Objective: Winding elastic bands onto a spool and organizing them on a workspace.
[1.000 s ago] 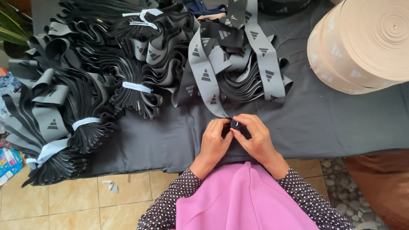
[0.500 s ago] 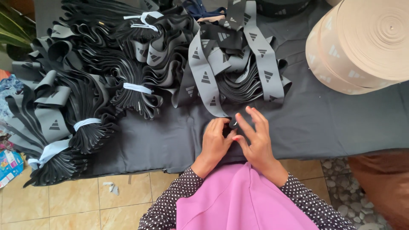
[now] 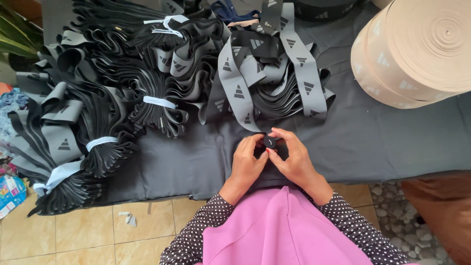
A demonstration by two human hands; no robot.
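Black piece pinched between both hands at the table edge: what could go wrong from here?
1. The small black piece is held only by the fingertips of the left hand and right hand near the table edge; if it slips, it may drop to the tiled floor.
2. The loose grey bands lie just beyond the hands and could snag and get dragged.

Small black rolled piece (image 3: 270, 142) mostly covered by fingertips of left hand (image 3: 247, 164) and right hand (image 3: 293, 159); shape not discernible. Large beige roll of elastic band (image 3: 417, 54) cropped at top and right edges. Green plant leaves (image 3: 17, 39) cut off at left edge.
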